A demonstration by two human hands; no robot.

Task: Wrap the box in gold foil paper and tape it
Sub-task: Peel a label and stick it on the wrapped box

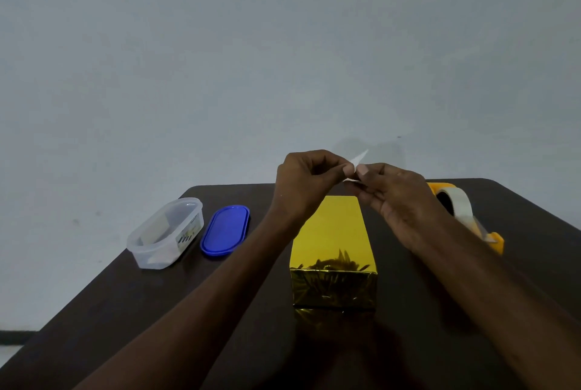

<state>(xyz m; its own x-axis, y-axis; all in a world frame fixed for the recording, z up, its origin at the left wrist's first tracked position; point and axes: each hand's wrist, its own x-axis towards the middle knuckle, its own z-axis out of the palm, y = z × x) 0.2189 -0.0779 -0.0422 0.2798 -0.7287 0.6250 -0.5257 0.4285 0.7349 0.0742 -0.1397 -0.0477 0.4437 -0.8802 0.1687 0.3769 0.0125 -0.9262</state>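
A box wrapped in gold foil paper (334, 251) stands in the middle of the dark table (188, 311). Both hands are raised above its far end. My left hand (306, 183) and my right hand (399, 201) meet at the fingertips and together pinch a small piece of clear tape (359, 157), whose free end sticks up and to the right. Neither hand touches the box. A yellow tape dispenser with a clear tape roll (460, 204) lies at the right, partly hidden behind my right hand and forearm.
At the left of the table stand a clear plastic container (165, 232) with something pale inside and, beside it, its blue lid (225, 230). A plain grey wall rises behind the table's far edge.
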